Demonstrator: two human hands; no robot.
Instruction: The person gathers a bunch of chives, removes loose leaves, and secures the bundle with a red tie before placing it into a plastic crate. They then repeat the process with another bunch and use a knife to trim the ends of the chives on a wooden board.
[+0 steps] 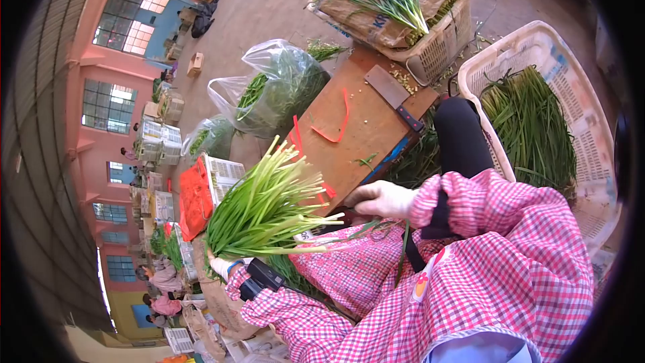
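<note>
Low in the frame, the left hand (220, 265) is closed around the root end of a bunch of chives (265, 205), whose pale stems fan toward the centre. Only a little of that hand shows past the checked sleeve (302, 323) and a dark wrist device (261, 278). At mid-frame the right hand (379, 199), gloved in white, has its fingers curled in at the near edge of the board (356, 128); whether they pinch anything I cannot tell, as stray leaves cross them.

This looks like the gathering step: the bunch is held and evened but not yet bound. Red bands (336, 124) lie loose on the board just beyond the right hand, so tying would seem to call for that hand to pick one up while the left keeps the stems squeezed together.

Farther up the board lies a cleaver (396, 97). Left of it sits a clear bag (282, 87) of greens. At right a white basket (578, 94) holds more chives, and a second crate (430, 47) stands at the top.
</note>
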